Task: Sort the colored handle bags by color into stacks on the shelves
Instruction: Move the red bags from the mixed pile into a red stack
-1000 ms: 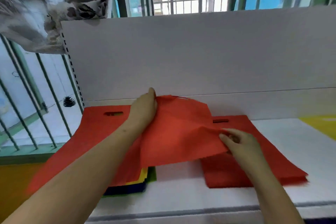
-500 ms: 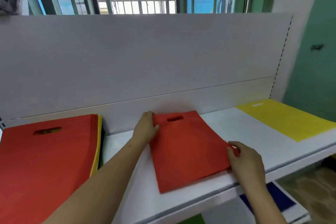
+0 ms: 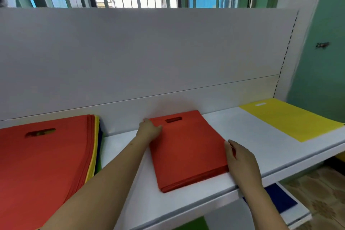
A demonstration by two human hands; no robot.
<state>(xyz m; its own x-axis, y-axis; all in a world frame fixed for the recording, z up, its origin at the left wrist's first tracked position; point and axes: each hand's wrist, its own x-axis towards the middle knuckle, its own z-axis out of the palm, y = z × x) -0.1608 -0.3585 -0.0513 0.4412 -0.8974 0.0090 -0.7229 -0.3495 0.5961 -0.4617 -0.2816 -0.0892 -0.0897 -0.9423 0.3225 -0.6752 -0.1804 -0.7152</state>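
The big mixed pile of thin, flat fabric handle bags (image 3: 43, 157), red on top with yellow and dark edges showing, lies at the white shelf's (image 3: 248, 134) left end. These look light, limp and likely slippery, best pinched by an edge. The smaller neat red stack (image 3: 186, 147) sits mid-shelf; the left hand (image 3: 149, 129) rests flat on its far corner, the right hand (image 3: 240, 158) presses its right edge, neither gripping. A lone yellow bag (image 3: 291, 117) lies right.

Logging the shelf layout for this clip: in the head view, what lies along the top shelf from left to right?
Mixed pile of bags with red on top → left hand → red stack → right hand → yellow bag.
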